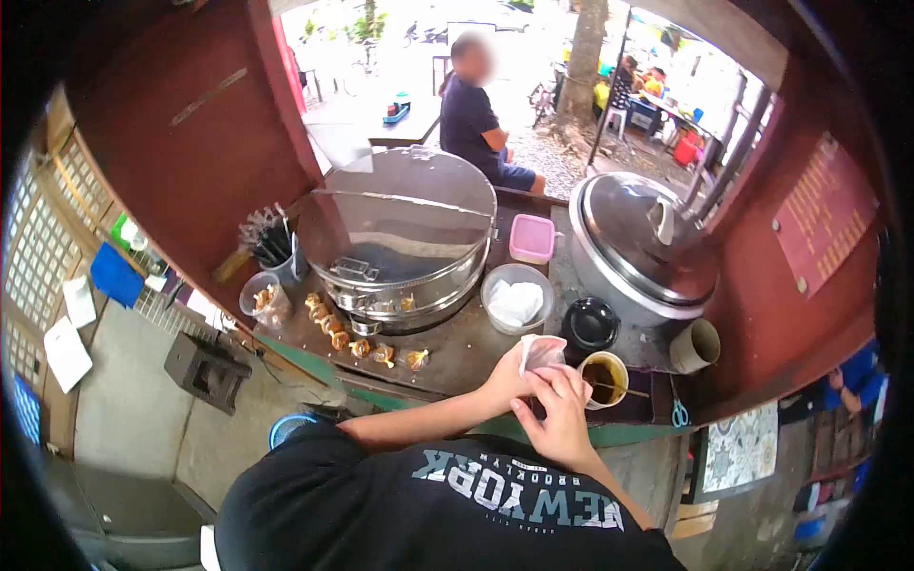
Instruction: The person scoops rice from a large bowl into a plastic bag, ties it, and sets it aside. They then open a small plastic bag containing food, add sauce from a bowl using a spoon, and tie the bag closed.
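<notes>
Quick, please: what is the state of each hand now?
Left hand: closed on the small plastic bag.
Right hand: pinching the same bag.

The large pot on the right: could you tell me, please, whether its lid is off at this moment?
No, the domed metal lid sits closed on the large pot, with its handle on top.

Wearer, seen from above: black short-sleeved T-shirt printed with pale grey-green block lettering, "NEW YORK", alongside a smaller line, "BROOKLYN"; both read upside down in this view. Forearms uncovered; left grip and right grip bare.
</notes>
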The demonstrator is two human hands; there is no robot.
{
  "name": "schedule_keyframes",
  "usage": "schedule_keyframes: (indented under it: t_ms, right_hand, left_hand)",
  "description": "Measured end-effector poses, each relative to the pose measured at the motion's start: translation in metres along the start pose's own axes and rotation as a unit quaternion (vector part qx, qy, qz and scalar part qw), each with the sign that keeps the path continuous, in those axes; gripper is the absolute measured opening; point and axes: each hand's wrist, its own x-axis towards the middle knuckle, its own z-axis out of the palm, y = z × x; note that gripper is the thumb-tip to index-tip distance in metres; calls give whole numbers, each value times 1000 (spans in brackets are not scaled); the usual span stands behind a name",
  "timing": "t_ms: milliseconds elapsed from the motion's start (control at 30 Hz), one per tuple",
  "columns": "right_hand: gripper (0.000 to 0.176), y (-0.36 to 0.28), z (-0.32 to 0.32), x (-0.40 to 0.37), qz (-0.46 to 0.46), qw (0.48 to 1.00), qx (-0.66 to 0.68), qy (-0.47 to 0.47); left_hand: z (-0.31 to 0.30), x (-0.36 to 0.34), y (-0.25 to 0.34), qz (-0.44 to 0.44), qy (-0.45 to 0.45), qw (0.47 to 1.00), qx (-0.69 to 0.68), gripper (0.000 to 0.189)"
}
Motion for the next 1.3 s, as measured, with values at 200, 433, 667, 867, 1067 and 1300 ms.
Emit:
schedule_keyframes:
  t_ms: [200,433,667,867,1067,1300]
  right_hand:
    - [41,4,10,0,-13,998,61,2]
    - [34,1,8,-1,-18,986,145,83]
    - [37,17,26,-10,-22,998,11,60]
    - [27,22,20,-10,27,988,84,128]
    - [16,27,-2,-1,33,991,69,114]
    - [12,29,3,-10,65,983,132,112]
  left_hand:
    - [0,-1,-7,26,62,997,37,56]
    - [-12,6,-21,84,100,982,140,48]
    - [0,5,-2,-116,79,948,-287,44]
    - [1,0,-5,-105,40,957,-267,48]
    - [-4,-11,8,-113,-87,985,-101,60]
    - [-9,-16,11,15,-137,982,128,65]
